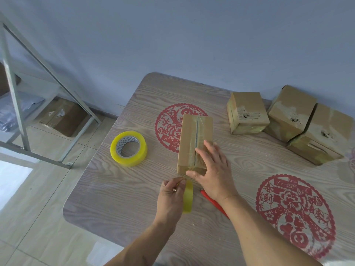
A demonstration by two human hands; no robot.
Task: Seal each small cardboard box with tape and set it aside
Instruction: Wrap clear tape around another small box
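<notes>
Left hand [171, 196]: pinching a tape strip [187, 199] at the table's [119, 198] near edge. Right hand [211, 170]: fingers flat, pressing the cardboard box [192, 139] at table centre. Tape roll [128, 148]: left of the box. Three boxes [247, 113]: far right.

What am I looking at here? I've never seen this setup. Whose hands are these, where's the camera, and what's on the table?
There is no machine: a person works with bare hands, filmed by one wide-angle camera on their head, looking down. The right hand rests on a small cardboard box with tape along its top seam. The left hand pinches a loose strip of yellowish tape near the box's near end. On the wood-grain table lie a roll of tape, a red-handled tool partly hidden under the right forearm, and three more boxes at the far right.
</notes>
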